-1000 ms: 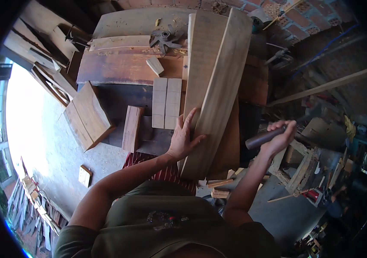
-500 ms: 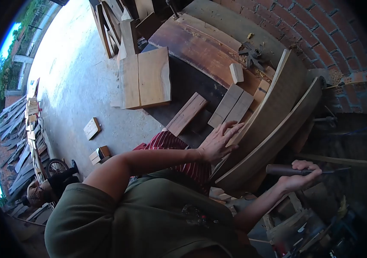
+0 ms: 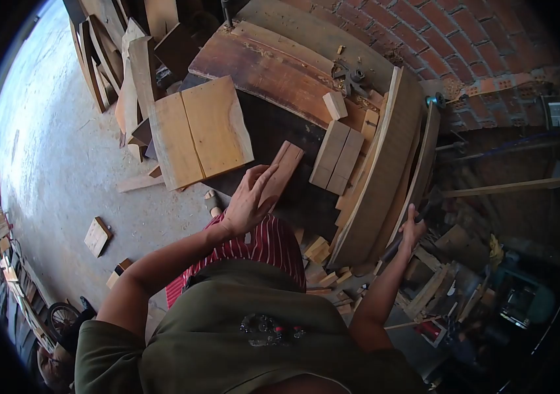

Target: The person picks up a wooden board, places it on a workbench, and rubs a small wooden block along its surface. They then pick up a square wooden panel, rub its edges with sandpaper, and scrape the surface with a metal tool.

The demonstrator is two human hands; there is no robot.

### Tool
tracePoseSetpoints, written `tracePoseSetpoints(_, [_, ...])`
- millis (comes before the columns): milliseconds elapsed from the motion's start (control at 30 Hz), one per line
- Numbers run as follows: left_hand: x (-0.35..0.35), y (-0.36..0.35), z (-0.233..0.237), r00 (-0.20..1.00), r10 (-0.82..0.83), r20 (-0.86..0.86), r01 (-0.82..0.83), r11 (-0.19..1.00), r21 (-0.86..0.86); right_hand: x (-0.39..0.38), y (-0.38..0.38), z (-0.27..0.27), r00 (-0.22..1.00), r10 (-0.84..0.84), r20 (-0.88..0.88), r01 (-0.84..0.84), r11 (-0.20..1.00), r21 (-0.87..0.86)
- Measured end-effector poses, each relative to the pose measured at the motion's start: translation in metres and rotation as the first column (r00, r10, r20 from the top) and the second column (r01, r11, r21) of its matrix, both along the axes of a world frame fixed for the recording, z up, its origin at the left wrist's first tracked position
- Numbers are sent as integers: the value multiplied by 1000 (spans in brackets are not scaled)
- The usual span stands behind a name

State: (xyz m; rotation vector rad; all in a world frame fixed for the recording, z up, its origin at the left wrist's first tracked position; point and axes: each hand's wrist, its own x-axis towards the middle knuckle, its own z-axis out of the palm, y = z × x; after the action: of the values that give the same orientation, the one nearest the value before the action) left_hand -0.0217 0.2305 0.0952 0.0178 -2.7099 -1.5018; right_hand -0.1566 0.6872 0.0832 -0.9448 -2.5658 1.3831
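L hand is lying flat, fingers spread, gripping nothing, on the narrow reddish-brown wooden plank atop the dark bench. R hand is clenching a dark round-handled tool beside the long curved pale boards. These are leaning on edge w/ no hand steadying them, so prob. risking a slide or topple.

A woodworking shop: stacked planks, offcuts, brick wall.

You have no readable text here. The print on your shirt is too blurred to make out.
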Motion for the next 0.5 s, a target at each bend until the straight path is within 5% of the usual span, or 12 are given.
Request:
tracePoseSetpoints(67, [12,-18,1,1000,16,15,-16,1000,8,5,-14,-2,982,7,189,-20,997,68])
tracePoseSetpoints(167, [26,-31,-4,1000,25,4,-25,1000,5,11,-52,1,989,81,122,-96,988,121])
tracePoseSetpoints(333, [27,-24,-7,991,117,67,-114,992,-47,-1,-5,-46,984,7,180,-34,989,146])
tracePoseSetpoints(433, [12,-6,-7,992,103,71,-101,994,-30,2,15,-29,987,57,153,-61,998,22])
tracePoseSetpoints(500, [4,7,-3,991,122,47,-123,992,7,-8,42,-23,979,-26,203,-44,942,332])
